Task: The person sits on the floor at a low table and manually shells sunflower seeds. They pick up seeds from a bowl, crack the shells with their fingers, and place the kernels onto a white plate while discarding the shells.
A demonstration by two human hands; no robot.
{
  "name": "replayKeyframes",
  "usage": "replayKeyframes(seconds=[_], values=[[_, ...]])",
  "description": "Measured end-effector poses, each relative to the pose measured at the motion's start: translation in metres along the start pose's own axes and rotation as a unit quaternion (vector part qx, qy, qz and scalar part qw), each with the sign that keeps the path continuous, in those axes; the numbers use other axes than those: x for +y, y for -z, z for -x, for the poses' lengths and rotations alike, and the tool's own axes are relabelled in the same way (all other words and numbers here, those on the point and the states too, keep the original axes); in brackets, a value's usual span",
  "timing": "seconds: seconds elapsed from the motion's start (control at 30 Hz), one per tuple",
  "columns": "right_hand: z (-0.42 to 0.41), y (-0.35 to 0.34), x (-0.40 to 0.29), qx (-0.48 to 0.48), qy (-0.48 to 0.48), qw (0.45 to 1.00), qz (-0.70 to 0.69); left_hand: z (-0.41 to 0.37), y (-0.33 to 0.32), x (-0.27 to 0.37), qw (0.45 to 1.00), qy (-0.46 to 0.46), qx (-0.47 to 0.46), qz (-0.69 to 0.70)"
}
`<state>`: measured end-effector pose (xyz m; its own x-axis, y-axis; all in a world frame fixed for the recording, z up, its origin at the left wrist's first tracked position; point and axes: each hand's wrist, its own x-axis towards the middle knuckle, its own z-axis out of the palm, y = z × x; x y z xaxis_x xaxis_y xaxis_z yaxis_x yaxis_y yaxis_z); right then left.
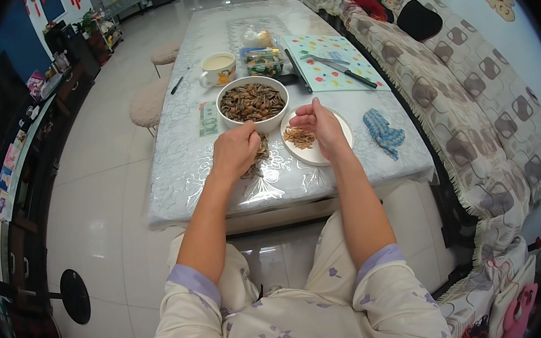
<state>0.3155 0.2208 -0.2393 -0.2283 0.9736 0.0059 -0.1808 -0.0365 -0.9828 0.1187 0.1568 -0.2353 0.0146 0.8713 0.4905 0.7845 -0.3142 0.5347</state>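
Note:
My left hand (235, 149) is curled into a loose fist at the near rim of a white bowl (226, 119). Its fingertips are hidden, so whatever they may hold cannot be seen. Striped sunflower seeds (254, 101) mixed with brown nuts fill the bowl. Partly under that hand, a pile of seed shells (263, 154) lies on the table. Over a white round plate (316, 158), my right hand (321, 127) is half cupped with its palm turned left; nothing shows in it. Shelled kernels (299, 138) form a small heap on the plate's left side.
Behind the bowl are a mug (218, 69), a clear food box (262, 61) and a patterned board (333, 62) bearing a knife (349, 72) and fork. A checked blue cloth (384, 133) lies right; a banknote (208, 119) lies left. A sofa (462, 126) flanks the table.

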Motion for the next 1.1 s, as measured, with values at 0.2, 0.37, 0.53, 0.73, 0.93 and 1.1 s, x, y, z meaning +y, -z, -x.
replayKeyframes(seconds=[0.2, 0.37, 0.53, 0.73, 0.93, 1.1], values=[[-0.006, -0.002, -0.003, 0.032, 0.011, 0.999, -0.018, 0.009, 0.023, -0.013, 0.998, 0.017, -0.006, -0.065], [-0.011, 0.004, -0.008, 0.076, 0.058, 0.995, -0.041, 0.015, 0.026, -0.024, 0.998, -0.004, 0.017, -0.062], [-0.019, -0.001, -0.011, 0.093, 0.087, 0.992, 0.017, 0.02, 0.028, -0.023, 0.997, 0.0, 0.029, -0.068], [-0.037, -0.03, 0.004, 0.029, 0.208, 0.949, 0.234, 0.019, 0.028, -0.025, 0.997, 0.021, 0.053, -0.06], [-0.048, -0.055, -0.011, -0.018, 0.185, 0.883, 0.432, 0.021, 0.028, -0.031, 0.996, 0.0, 0.066, -0.055], [-0.068, -0.066, -0.014, -0.071, 0.143, 0.812, 0.562, 0.019, 0.032, -0.03, 0.995, 0.009, 0.078, -0.063]])
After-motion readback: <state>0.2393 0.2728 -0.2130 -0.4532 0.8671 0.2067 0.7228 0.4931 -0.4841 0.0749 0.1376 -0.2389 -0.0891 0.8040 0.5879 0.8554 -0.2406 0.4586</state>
